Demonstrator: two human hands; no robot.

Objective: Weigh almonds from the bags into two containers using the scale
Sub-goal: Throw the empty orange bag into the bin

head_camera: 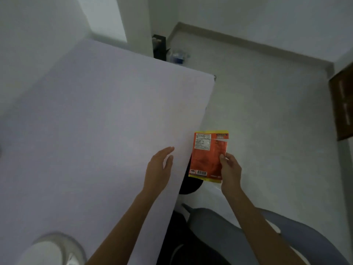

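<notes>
An orange and yellow almond bag hangs past the table's right edge, over the floor, its printed back side facing me. My right hand pinches it at its right edge, thumb on the front. My left hand hovers over the white table near its right edge, fingers straight and relaxed, holding nothing. A clear round container shows blurred at the bottom left of the table. No scale is in view.
The table's right edge runs diagonally from the upper right down to the bottom centre. Beyond it are pale floor, a dark box and a plastic item by the wall, and a brown door at right. My lap is below.
</notes>
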